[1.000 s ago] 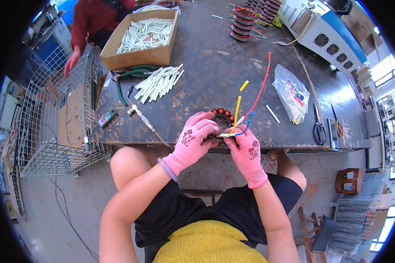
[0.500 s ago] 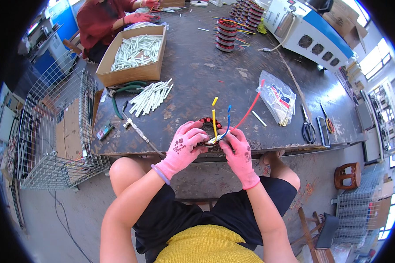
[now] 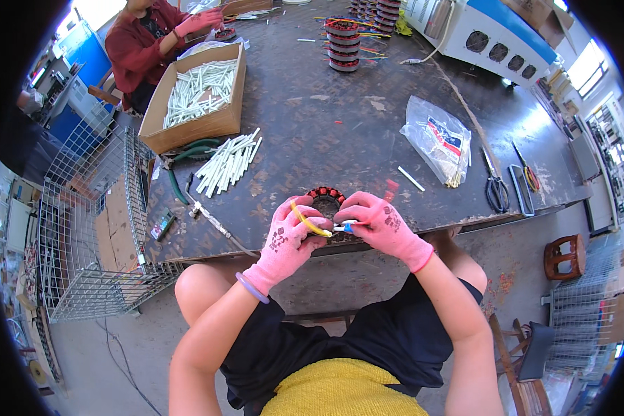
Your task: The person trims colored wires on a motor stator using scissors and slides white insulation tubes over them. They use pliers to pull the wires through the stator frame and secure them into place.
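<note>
A ring-shaped motor stator point(image 3: 319, 193) with red windings sits at the table's near edge, between my gloved hands. My left hand point(image 3: 288, 234) is closed at its near left side; a yellow wire point(image 3: 308, 223) bends across those fingers to the fingertips. My right hand point(image 3: 390, 227) is closed in a pinch on a blue wire point(image 3: 350, 227), beside a short white sleeve point(image 3: 338, 228). Above the right hand shows a blurred red wire end point(image 3: 391, 187). Fingers hide the stator's near side and the wire roots.
White sleeves point(image 3: 227, 163) lie piled left, near a carton point(image 3: 230, 104) of more, pliers point(image 3: 194, 149) and an air gun point(image 3: 204, 211). On the right are a plastic bag point(image 3: 433, 135), scissors point(image 3: 496, 191) and a blue-and-white machine point(image 3: 478, 38). Stacked stators point(image 3: 343, 48) stand farther back; a co-worker point(image 3: 142, 52) sits far left.
The yellow wire has gone from upright to bent over my left fingers. The blue wire is now down in my right fingertips, and my right hand has turned inward over the stator.
</note>
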